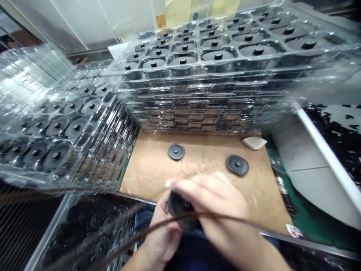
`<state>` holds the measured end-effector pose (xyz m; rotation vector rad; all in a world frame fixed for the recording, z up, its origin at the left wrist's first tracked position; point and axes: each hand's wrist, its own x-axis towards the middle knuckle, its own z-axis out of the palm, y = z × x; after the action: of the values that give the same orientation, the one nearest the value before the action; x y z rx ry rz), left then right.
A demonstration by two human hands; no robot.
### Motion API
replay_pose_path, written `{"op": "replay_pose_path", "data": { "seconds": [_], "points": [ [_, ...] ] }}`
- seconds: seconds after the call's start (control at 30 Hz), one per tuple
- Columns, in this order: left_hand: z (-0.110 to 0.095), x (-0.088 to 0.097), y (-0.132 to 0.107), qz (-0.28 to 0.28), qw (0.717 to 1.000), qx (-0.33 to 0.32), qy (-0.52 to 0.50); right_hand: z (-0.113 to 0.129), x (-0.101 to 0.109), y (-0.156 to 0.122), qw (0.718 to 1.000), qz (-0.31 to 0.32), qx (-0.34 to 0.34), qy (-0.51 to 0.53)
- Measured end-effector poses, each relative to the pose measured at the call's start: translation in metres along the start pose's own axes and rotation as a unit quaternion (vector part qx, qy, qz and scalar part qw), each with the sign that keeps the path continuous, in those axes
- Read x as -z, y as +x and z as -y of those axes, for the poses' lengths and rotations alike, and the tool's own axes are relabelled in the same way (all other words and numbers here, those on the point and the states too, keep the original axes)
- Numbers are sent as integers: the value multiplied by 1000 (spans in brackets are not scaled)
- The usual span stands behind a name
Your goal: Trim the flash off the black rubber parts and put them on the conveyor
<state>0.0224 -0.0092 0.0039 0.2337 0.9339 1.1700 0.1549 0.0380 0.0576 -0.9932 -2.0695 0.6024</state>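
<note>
The person's left hand (162,229) grips a black disc (178,209), its fingers curled round the rim at nine o'clock. The right hand (220,199) lies over the disc from three o'clock, fingers across its twelve o'clock edge; through the blur I can't tell whether they pinch anything. From there, a second disc (176,151) rests on the cardboard (205,150) at twelve, a third disc (237,165) towards two, and clear trays (197,101) stand stacked beyond.
</note>
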Motion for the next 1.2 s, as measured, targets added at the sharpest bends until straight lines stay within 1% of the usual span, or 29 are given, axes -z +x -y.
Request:
{"op": "replay_pose_path", "data": {
  "seconds": [0.1,0.17,0.23,0.3,0.33,0.4,0.43,0.5,0.53,0.57,0.6,0.63,0.67,0.7,0.73,0.8,0.83,0.87,0.93,0.97,1.0,1.03,1.1,1.13,1.17,1.2],
  "points": [
    [-6,3,1,-15,999,-17,-40,-23,-3,-16,988,21,-150,-5],
    [-12,4,0,0,998,-3,-63,-40,-12,-37,976,35,-215,24],
    [-17,5,-2,19,996,8,-82,-55,-27,-61,967,49,-247,42],
    [-19,6,-2,34,995,18,-97,-65,-40,-78,964,67,-252,41],
    [-19,7,-2,38,994,21,-102,-67,-43,-83,964,70,-252,38],
    [-18,8,-2,45,993,24,-102,-63,-39,-81,963,58,-259,34],
    [-17,7,-2,47,994,26,-99,-57,-33,-74,963,35,-266,31],
    [-16,3,-3,48,994,29,-90,-36,-20,-55,964,-35,-261,22],
    [-15,1,-3,46,995,29,-85,-23,-15,-45,968,-68,-239,18],
    [-14,0,-4,44,995,35,-80,-10,-11,-35,976,-83,-200,11],
    [-13,-1,-5,43,995,43,-77,3,-9,-26,985,-71,-160,7],
    [-12,0,-5,43,995,54,-74,13,-10,-20,992,-74,-100,0],
    [-12,2,-6,42,995,61,-71,21,-11,-16,996,-55,-63,2],
    [-11,5,-7,39,995,63,-68,26,-12,-13,999,-23,-41,9],
    [-10,8,-7,34,996,57,-67,29,-14,-12,999,15,-38,21],
    [-8,14,-9,15,997,37,-63,30,-16,-9,994,87,-61,39],
    [-7,15,-10,9,998,36,-60,29,-17,-8,993,87,-70,36],
    [-8,16,-11,7,997,41,-58,29,-18,-7,996,60,-70,21],
    [-10,14,-12,22,996,61,-56,30,-20,-6,999,-11,-37,-7],
    [-13,13,-13,33,996,65,-57,32,-20,-7,999,-29,-21,-12],
    [-16,12,-13,45,995,65,-61,33,-19,-10,1000,-23,-11,-10],
    [-19,11,-13,59,994,67,-69,34,-15,-13,1000,3,-8,-2],
    [-24,11,-11,80,990,74,-86,33,-6,-21,998,63,-29,8],
    [-25,10,-10,85,989,82,-92,30,-1,-24,996,82,-47,-2],
    [-25,9,-9,90,987,93,-93,27,4,-26,994,93,-58,-21],
    [-25,8,-9,92,987,101,-89,22,8,-26,993,92,-62,-43]
  ]
}}
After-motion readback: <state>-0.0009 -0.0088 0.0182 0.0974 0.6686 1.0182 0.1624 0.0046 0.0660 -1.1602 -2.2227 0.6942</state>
